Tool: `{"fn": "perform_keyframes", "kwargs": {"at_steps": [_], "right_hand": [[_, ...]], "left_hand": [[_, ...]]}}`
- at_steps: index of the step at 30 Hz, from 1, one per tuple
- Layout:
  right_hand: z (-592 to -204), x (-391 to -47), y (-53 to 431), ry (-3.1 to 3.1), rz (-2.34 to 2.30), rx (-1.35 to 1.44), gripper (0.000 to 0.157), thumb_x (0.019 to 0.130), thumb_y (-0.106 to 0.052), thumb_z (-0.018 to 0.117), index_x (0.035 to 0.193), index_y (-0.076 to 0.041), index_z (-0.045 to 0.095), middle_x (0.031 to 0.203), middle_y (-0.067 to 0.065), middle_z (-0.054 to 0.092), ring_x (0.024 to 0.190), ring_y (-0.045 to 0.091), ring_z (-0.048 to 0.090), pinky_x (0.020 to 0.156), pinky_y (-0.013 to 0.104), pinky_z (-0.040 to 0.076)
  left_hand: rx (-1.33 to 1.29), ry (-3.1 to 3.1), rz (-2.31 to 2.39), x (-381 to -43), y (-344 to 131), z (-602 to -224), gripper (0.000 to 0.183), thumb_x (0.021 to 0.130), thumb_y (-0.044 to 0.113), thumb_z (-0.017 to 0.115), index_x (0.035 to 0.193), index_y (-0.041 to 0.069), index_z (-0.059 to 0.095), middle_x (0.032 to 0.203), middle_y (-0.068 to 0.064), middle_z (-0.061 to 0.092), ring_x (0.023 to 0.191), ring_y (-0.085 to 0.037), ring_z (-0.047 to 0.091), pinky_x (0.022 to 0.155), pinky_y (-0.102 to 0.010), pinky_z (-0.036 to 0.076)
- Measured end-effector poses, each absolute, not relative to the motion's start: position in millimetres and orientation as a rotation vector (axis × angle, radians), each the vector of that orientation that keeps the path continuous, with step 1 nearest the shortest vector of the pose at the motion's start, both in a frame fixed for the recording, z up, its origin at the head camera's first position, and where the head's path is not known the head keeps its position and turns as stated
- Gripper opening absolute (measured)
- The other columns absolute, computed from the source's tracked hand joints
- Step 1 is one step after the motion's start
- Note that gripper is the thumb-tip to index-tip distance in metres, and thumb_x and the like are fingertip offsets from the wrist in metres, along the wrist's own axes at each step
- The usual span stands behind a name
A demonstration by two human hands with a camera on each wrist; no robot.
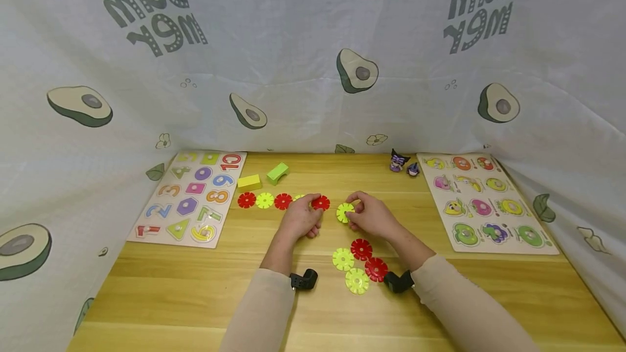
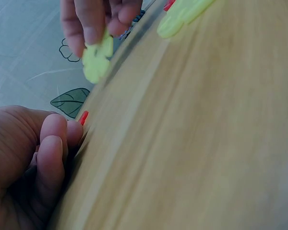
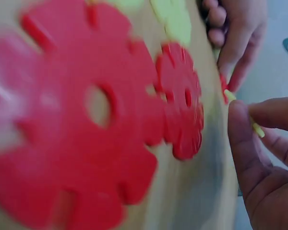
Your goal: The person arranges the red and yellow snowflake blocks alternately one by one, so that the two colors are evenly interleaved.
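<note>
My left hand point(image 1: 300, 217) pinches a red notched plastic disc point(image 1: 320, 202) at the right end of a row on the table. In that row lie a red disc point(image 1: 246, 200), a yellow-green disc point(image 1: 264, 200), another red disc point(image 1: 282, 201) and a yellow-green one mostly hidden behind my left hand. Just to the right, my right hand point(image 1: 375, 216) holds a yellow-green notched disc point(image 1: 345, 212) on edge between thumb and fingers, a short gap from the red one. Only the edge of the left hand's red disc point(image 2: 84, 118) shows in the left wrist view.
Nearer me lie two red discs point(image 1: 361, 249) and two yellow-green discs point(image 1: 357, 281), close together. Behind the row sit a yellow block point(image 1: 250, 182) and a green arched block point(image 1: 277, 173). A number puzzle board point(image 1: 161, 192), a fruit puzzle board point(image 1: 481, 221) and small figurines point(image 1: 398, 162) flank them.
</note>
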State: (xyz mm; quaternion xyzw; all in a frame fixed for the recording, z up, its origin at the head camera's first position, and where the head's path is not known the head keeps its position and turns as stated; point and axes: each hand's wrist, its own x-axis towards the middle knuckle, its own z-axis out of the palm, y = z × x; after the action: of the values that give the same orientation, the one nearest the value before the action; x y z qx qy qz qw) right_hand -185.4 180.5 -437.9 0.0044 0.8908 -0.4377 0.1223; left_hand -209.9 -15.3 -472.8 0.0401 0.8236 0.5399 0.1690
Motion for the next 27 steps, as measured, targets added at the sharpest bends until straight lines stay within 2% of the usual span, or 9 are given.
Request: {"fn": "perform_keyframes", "kwargs": {"at_steps": [6,12,18,27], "right_hand": [[-441,-212,181,2.601,-1.174,0.041,0.027,0.087,-0.014,0.064,0.111,-0.012,0.053,0.073,0.009,0.059,0.056,0.019,0.059,0.049,0.027,0.048],[-441,-224,180,2.648,-1.033,-0.007,0.027,0.086,-0.021,0.066,0.109,-0.014,0.053,0.063,0.007,0.058,0.050,0.018,0.051,0.045,0.027,0.042],[-445,-226,179,2.766,-0.872,-0.059,0.028,0.084,-0.031,0.068,0.104,-0.014,0.058,0.068,0.004,0.052,0.055,0.017,0.043,0.053,0.029,0.037],[-447,-223,175,2.783,-0.851,-0.043,0.029,0.086,-0.031,0.066,0.108,-0.013,0.058,0.069,0.005,0.048,0.061,0.019,0.044,0.054,0.030,0.037]], "left_hand": [[0.111,2.338,1.537,-211,-15,-471,0.045,0.093,0.017,0.056,0.136,0.020,0.046,0.059,-0.011,0.061,0.041,-0.020,0.057,0.042,-0.034,0.052],[0.086,2.324,1.535,-210,-15,-471,0.045,0.092,0.017,0.057,0.135,0.021,0.046,0.059,-0.011,0.061,0.041,-0.020,0.057,0.042,-0.034,0.052],[0.089,2.331,1.523,-209,-15,-470,0.045,0.092,0.018,0.057,0.135,0.022,0.046,0.059,-0.010,0.061,0.041,-0.020,0.057,0.041,-0.034,0.051],[0.106,2.344,1.512,-209,-15,-470,0.044,0.092,0.019,0.057,0.135,0.021,0.047,0.059,-0.009,0.060,0.041,-0.019,0.056,0.042,-0.033,0.051]]}}
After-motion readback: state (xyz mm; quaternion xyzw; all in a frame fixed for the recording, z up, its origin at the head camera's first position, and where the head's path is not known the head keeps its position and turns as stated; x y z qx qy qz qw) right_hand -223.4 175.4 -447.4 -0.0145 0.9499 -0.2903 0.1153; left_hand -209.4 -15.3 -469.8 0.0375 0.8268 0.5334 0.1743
